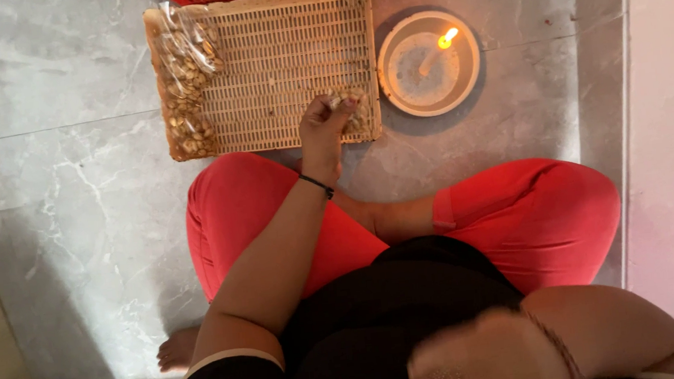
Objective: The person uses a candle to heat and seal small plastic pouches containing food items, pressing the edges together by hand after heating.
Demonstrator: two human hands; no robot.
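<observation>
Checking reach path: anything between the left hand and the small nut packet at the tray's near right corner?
Nothing visible: the left hand already touches the small nut packet on the beige slatted tray. The lit candle stands apart, right of the tray.

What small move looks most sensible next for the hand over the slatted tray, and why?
Probably lift the left hand clear of the beige slatted tray with its small packet pinched. The fingers are closed on it at the tray's near right corner, beside the lit candle in its bowl. The right hand is blurred near the camera.
</observation>
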